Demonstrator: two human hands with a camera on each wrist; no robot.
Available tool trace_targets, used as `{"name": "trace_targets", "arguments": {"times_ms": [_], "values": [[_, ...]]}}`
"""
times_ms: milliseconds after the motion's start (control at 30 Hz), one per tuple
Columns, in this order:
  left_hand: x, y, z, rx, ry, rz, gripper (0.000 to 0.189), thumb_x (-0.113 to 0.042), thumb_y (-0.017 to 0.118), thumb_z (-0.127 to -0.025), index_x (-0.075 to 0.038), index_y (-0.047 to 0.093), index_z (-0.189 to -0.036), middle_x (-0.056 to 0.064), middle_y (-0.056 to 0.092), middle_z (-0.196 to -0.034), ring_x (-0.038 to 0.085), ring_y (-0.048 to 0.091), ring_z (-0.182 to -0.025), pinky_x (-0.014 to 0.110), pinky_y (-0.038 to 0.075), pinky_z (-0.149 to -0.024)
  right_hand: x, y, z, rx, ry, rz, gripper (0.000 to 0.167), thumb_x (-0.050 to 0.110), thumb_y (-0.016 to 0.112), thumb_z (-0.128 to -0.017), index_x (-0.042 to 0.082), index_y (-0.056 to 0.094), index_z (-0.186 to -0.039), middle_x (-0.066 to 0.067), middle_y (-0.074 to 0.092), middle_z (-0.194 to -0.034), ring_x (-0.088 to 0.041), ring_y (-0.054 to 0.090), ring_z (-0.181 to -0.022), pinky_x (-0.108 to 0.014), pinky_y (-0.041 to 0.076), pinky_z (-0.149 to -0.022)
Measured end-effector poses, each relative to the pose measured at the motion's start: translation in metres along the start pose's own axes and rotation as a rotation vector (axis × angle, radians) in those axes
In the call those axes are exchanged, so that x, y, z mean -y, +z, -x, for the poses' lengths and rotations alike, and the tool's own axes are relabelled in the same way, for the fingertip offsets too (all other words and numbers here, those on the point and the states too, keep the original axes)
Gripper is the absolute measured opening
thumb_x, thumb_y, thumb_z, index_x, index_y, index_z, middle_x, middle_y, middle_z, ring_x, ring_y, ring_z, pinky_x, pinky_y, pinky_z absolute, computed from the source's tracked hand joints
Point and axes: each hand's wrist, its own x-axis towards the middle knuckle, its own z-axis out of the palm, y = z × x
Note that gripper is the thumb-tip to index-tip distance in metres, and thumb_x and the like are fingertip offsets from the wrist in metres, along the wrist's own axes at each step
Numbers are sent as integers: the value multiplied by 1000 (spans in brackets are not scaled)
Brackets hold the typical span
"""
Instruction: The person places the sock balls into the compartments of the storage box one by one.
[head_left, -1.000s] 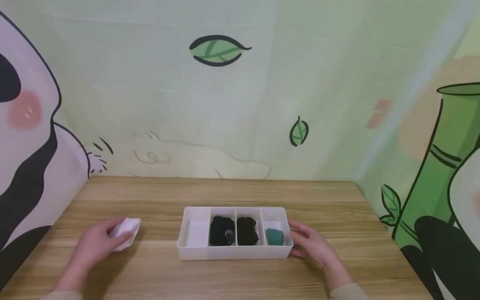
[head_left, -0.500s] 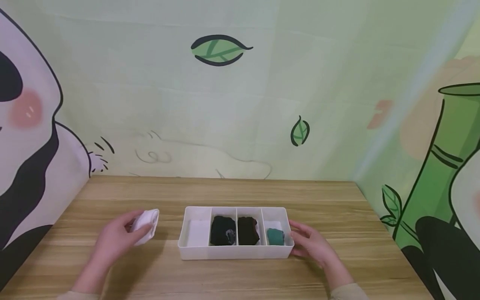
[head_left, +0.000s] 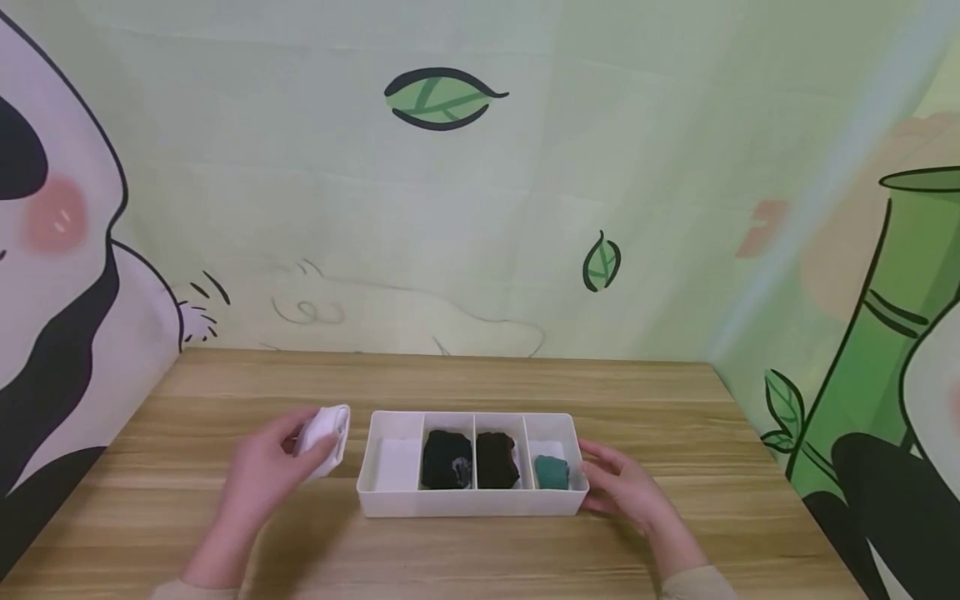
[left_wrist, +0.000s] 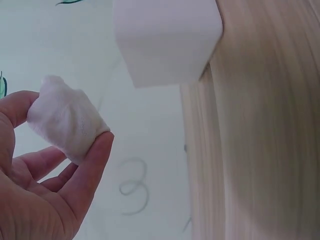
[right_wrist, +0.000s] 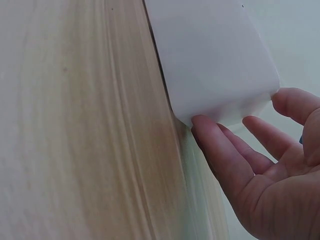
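My left hand (head_left: 262,467) pinches a folded white sock (head_left: 333,429) between thumb and fingers, above the table left of a white divided box (head_left: 472,503). In the left wrist view the bundled sock (left_wrist: 67,117) sits at the fingertips, apart from the box's end (left_wrist: 167,45). My right hand (head_left: 630,492) touches the box's right end with its fingertips, as the right wrist view of that hand (right_wrist: 270,175) also shows. Black folded socks (head_left: 447,460), a dark brown folded bundle (head_left: 497,461) and a small teal one (head_left: 552,472) lie in three compartments. The leftmost compartment (head_left: 396,458) holds nothing.
The wood-grain table (head_left: 465,558) carries the box near its middle. Behind it stands a pale green backdrop (head_left: 480,208) with printed pandas, leaves and bamboo.
My left hand has carried the white sock rightward and a little farther back, closer to the box's left end. The right hand and the box have stayed in place.
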Motion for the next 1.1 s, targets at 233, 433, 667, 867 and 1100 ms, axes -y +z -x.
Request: {"name": "trace_targets", "arguments": {"times_ms": [233, 433, 667, 867, 1100], "values": [[-13, 14, 1, -20, 20, 23, 51, -24, 77, -87, 2, 63, -128, 24, 68, -112, 31, 66, -92, 34, 54, -72, -2, -2, -1, 12, -3, -9, 59, 11, 55, -101, -10, 28, -150, -38, 40, -142, -35, 57, -117, -47, 54, -87], [-20, 26, 1, -25, 20, 55, 50, -22, 78, -86, 1, 63, -128, 22, 69, -110, 30, 66, -92, 34, 55, -72, 0, -2, -1, 4, 4, -8, 58, 9, 54, -101, -10, 28, -150, -38, 40, -142, -37, 56, -118, -48, 54, -88], [-30, 37, 1, -27, 13, 82, 48, -19, 79, -85, 0, 65, -126, 20, 69, -109, 29, 66, -91, 37, 56, -74, 1, -2, -1, 10, 11, -12, 58, 10, 54, -101, -9, 28, -150, -37, 41, -142, -37, 56, -119, -48, 54, -88], [-37, 47, 3, -33, 12, 92, 48, -19, 79, -85, 1, 65, -126, 20, 69, -109, 29, 65, -91, 41, 57, -75, 0, -2, -1, 19, -5, -8, 60, 14, 57, -101, -9, 30, -149, -36, 43, -141, -35, 57, -117, -47, 54, -88], [-38, 59, 5, -65, 23, 48, 47, -23, 80, -84, 0, 67, -123, 18, 71, -107, 27, 66, -89, 41, 56, -72, -5, -3, -2, 37, -32, -9, 63, 19, 62, -99, -8, 34, -148, -35, 47, -137, -29, 61, -111, -46, 55, -86]]}}
